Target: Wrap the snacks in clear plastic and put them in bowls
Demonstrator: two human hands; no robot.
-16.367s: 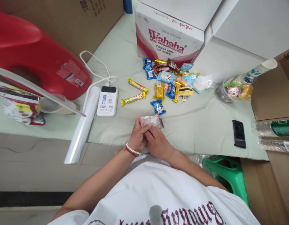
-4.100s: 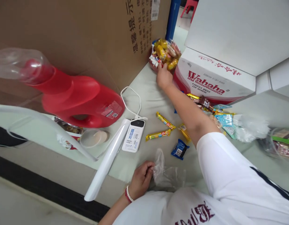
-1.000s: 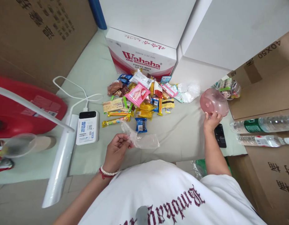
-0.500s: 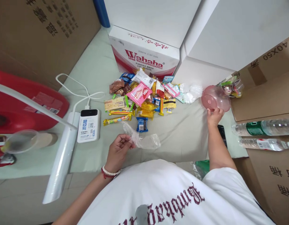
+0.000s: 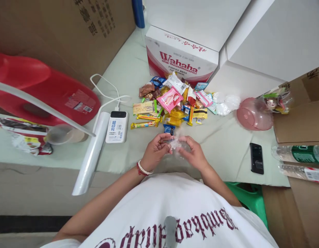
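Between my two hands, just above the table's front part, is a clear plastic bag (image 5: pixel 178 143), crumpled and see-through. My left hand (image 5: pixel 159 148) pinches its left side, fingers closed. On the other side my right hand (image 5: pixel 192 151) has its fingers closed around the bag too. Right behind the hands lies a blue-wrapped snack (image 5: pixel 169 129), partly covered by the fingers. It belongs to a pile of wrapped snacks, with a pink packet (image 5: pixel 170 99) on top and a yellow stick-shaped packet (image 5: pixel 144 124) at the left edge.
Behind the pile stands a Wahaha carton (image 5: pixel 181 60). To the right are a pink bowl (image 5: pixel 252 115), crumpled clear plastic (image 5: pixel 228 103), a phone (image 5: pixel 257 158) and bottles (image 5: pixel 308 154). Leftward lie a power bank (image 5: pixel 117 127), a plastic film roll (image 5: pixel 93 151) and a red jug (image 5: pixel 53 89).
My right hand has left the pink bowl and come to the middle, where it now grips the plastic bag with my left hand. The view has shifted left.
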